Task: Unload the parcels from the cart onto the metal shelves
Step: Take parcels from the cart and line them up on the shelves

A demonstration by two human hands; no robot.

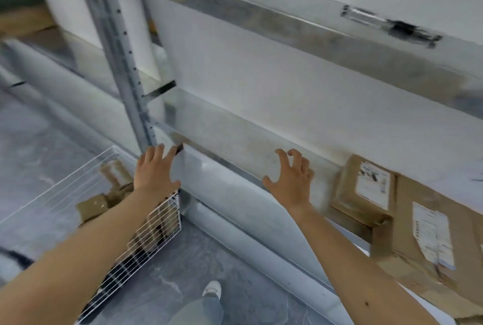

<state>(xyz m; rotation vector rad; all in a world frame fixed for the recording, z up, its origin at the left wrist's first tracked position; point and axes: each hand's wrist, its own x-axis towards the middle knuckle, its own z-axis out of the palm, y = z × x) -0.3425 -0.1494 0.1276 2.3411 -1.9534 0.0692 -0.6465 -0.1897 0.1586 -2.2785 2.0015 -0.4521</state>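
Note:
A white wire cart (156,222) stands at the lower left with several brown parcels (115,194) inside. The metal shelf (235,139) runs across the middle, its left stretch bare. Two brown parcels with white labels lie on the shelf at the right: a small one (366,188) and a larger flat one (428,241). My left hand (154,168) hovers above the cart's far corner near the shelf upright, fingers straight, holding nothing. My right hand (290,178) hangs in front of the shelf edge with fingers spread and loosely curled, empty.
A perforated steel upright (122,63) rises at the left. An upper shelf beam (287,26) crosses above. A lower shelf (248,217) sits under my hands. Grey floor (170,272) and my shoe (211,289) show below.

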